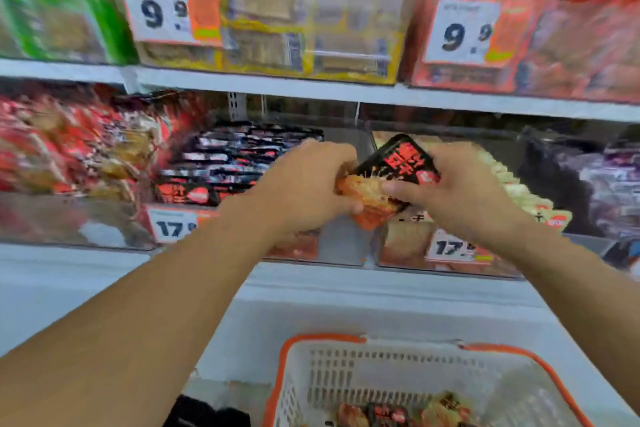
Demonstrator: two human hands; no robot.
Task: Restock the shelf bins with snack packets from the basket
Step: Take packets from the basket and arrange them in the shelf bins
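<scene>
Both my hands hold one black and orange snack packet [391,170] in front of the middle shelf. My left hand [304,187] grips its lower orange end, and my right hand [450,191] pinches its right side with the thumb across the front. The packet hangs between a clear bin [332,246] stacked with matching black packets [239,163] on the left and a bin of pale packets [512,191] on the right. Below, the white basket with an orange rim [398,367] holds a few more packets [398,414] at its bottom.
Clear bins with price tags reading 17 [171,227] and 9.9 [162,10] line two white shelves. Red packets [69,149] fill the bin at left, yellow packets [277,28] and red ones [554,31] sit above, dark purple ones [595,184] at right. The view is motion-blurred.
</scene>
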